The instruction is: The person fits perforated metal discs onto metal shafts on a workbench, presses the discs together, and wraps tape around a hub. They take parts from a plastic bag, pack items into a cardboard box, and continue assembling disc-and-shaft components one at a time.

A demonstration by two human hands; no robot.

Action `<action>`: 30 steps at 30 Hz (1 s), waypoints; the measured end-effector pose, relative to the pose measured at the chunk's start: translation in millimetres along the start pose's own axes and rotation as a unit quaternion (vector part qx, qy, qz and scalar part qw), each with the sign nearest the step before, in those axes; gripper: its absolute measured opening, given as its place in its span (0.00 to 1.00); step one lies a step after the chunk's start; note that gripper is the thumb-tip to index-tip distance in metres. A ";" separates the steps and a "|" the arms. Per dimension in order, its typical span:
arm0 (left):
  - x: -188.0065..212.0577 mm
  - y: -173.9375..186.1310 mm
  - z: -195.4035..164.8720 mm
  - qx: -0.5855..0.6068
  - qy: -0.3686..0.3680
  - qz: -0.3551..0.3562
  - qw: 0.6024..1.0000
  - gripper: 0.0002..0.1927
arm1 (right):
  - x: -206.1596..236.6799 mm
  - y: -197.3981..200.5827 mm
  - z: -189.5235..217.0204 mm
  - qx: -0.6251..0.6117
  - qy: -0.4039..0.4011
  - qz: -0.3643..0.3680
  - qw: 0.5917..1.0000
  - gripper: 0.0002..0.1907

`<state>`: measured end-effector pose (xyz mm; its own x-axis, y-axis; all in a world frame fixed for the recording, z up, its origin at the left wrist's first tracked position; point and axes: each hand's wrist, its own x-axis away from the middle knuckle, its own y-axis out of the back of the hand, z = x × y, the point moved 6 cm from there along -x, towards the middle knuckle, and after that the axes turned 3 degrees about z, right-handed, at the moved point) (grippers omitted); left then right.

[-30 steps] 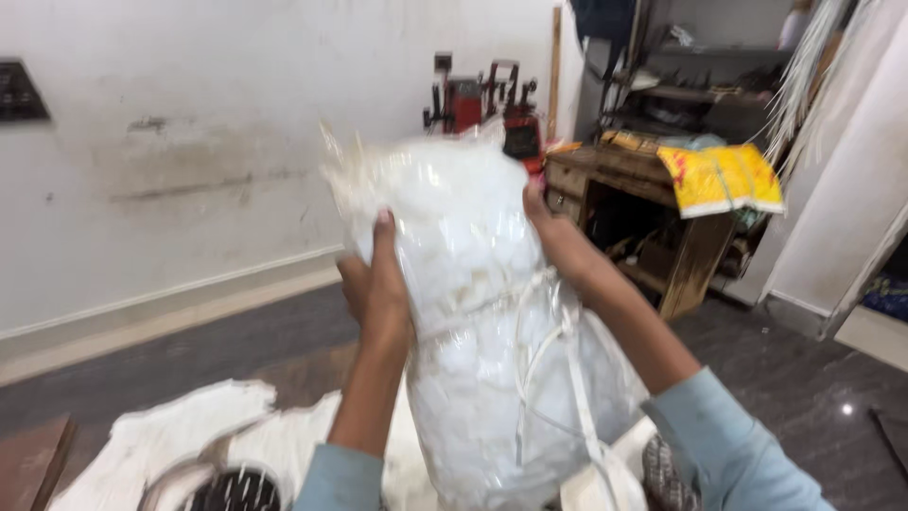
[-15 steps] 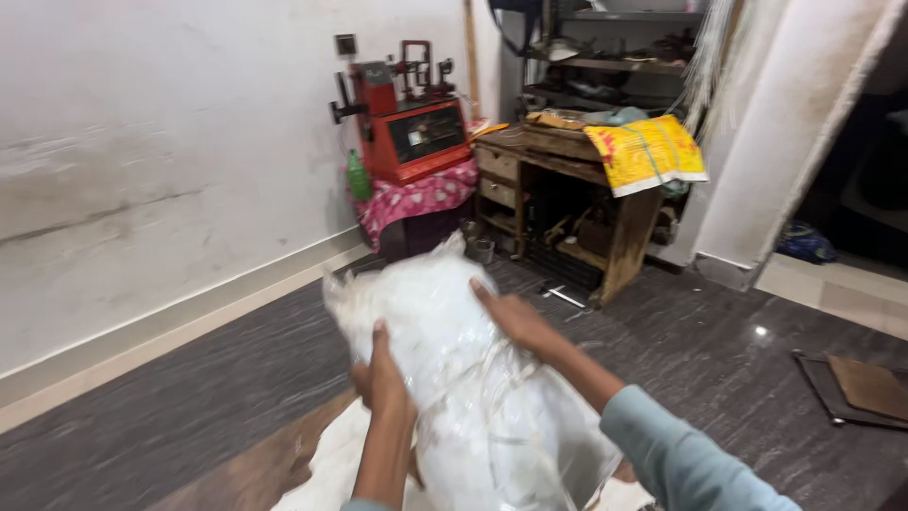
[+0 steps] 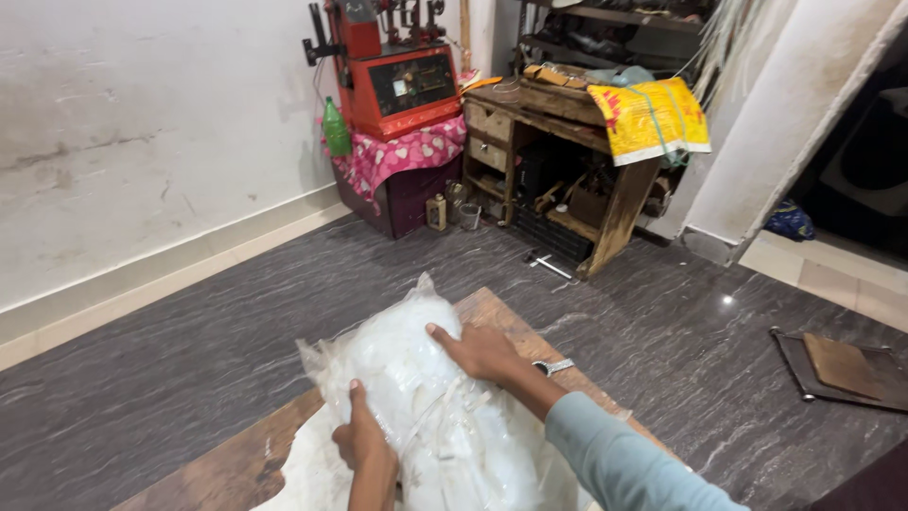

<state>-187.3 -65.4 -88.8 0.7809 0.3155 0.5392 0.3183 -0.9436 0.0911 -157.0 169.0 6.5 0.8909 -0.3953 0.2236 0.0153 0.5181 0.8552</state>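
A big clear plastic bag [image 3: 416, 378] stuffed with white material and tied with white cord lies on a low wooden board [image 3: 492, 312] on the floor. My left hand [image 3: 361, 443] grips its near left side. My right hand [image 3: 480, 350] presses flat on its top right side, fingers spread toward the bag's far end. A wristwatch shows on my right wrist.
Dark grey stone floor [image 3: 189, 378] surrounds the board. A red machine [image 3: 397, 80] on a pink-draped stand is by the back wall, a green bottle [image 3: 335, 128] beside it. A wooden desk [image 3: 558, 142] with a yellow sack [image 3: 653, 118] stands at the right. A flat tray [image 3: 842, 369] lies at the far right.
The bag has come down from chest height to rest on the wooden board. Both hands stayed on it, and my view has tipped down toward the floor.
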 end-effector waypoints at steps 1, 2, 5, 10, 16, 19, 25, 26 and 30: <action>0.2 0.6 1.7 -0.008 0.001 -0.001 1.000 0.50 | 1.4 0.5 -0.1 0.004 -0.001 0.003 1.000 0.56; 1.1 -0.2 2.2 -0.008 -0.003 0.004 1.000 0.51 | 1.5 0.6 -1.1 -0.006 -0.003 0.011 1.000 0.55; 11.7 -1.6 4.1 0.019 -0.011 0.020 1.000 0.51 | 1.0 0.6 -8.2 -0.023 -0.009 0.028 0.999 0.53; 39.8 12.6 5.6 0.035 -0.014 -0.044 0.998 0.49 | -11.0 -2.9 -2.6 -0.060 0.040 0.054 0.996 0.52; 64.9 26.2 14.3 0.066 -0.002 -0.153 0.986 0.47 | -9.1 -3.4 35.6 -0.011 0.095 0.052 0.994 0.53; 71.9 22.4 29.3 0.107 0.027 -0.184 0.977 0.43 | 2.1 -7.5 63.2 0.032 0.174 0.100 0.979 0.52; 94.9 42.7 44.6 -0.072 0.086 -0.271 0.956 0.46 | 16.7 -16.3 74.3 -0.009 0.229 0.145 0.963 0.51; 95.0 49.0 37.4 -0.087 0.064 -0.253 0.961 0.42 | 17.2 -16.6 73.0 -0.002 0.242 0.135 0.961 0.51; 93.6 98.4 -43.5 -0.088 -0.217 -0.320 0.918 0.44 | 18.3 -14.8 72.9 0.037 0.304 0.109 0.946 0.50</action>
<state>-106.2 -133.1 7.0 0.6168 0.7853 -0.0528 0.7248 -0.5405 0.4273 -174.0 98.8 32.0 0.9658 0.2353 0.1084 -0.2115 0.4743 0.8546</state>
